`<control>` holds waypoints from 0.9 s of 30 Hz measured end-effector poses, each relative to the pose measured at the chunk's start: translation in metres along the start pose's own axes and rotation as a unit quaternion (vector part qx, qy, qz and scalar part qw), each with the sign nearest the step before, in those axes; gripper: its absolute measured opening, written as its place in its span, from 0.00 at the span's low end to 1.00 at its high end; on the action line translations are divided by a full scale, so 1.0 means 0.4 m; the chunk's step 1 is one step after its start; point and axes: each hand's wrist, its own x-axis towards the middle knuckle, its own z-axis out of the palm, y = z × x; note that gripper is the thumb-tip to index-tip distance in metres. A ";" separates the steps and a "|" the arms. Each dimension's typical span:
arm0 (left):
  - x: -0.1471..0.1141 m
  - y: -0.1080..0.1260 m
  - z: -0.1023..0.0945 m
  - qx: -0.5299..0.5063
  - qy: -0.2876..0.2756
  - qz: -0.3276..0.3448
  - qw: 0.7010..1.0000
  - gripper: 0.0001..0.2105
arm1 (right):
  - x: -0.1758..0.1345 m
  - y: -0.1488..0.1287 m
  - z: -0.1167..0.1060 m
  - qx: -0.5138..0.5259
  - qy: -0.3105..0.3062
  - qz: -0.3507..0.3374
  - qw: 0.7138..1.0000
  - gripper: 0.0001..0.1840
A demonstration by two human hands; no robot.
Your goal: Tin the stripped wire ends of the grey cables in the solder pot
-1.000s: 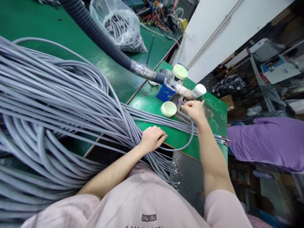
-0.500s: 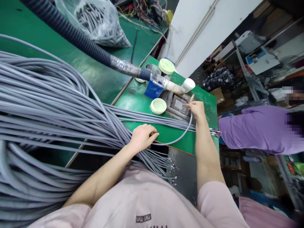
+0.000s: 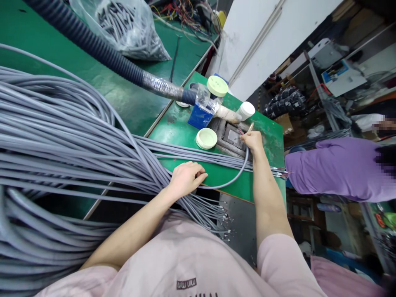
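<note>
My right hand [image 3: 253,141] pinches a grey cable [image 3: 232,181] close to its end. Thin stripped wires, some reddish, stick out of that end over a square metal plate in a dark framed block [image 3: 232,137]. From there the cable curves down and back left to my left hand [image 3: 187,178]. That hand is closed, its fingers curled around the cable at the bench edge; the fingers partly hide the grip. Beneath and beside it lies a thick bundle of grey cables [image 3: 77,136].
A ribbed black hose [image 3: 102,49] with a taped nozzle reaches over the block, beside a blue box [image 3: 199,116]. Nearby are a pale open lid [image 3: 206,138], a round pale-green lid [image 3: 217,86] and a white tub [image 3: 246,110]. A person in purple [image 3: 334,169] is at the right.
My right hand has shifted slightly left with the cable end, bringing the wires farther over the plate. My left hand has hardly moved.
</note>
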 end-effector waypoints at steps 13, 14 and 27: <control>0.000 -0.002 0.002 -0.001 0.005 0.003 1.000 0.09 | 0.001 -0.010 -0.001 -0.032 -0.016 -0.002 0.999 0.13; 0.000 -0.003 0.002 -0.001 0.005 0.003 1.000 0.09 | 0.000 -0.010 -0.001 -0.034 -0.017 -0.004 0.999 0.13; -0.001 -0.002 0.000 -0.003 0.005 0.002 1.000 0.09 | 0.000 -0.013 -0.001 -0.042 -0.019 -0.005 0.999 0.12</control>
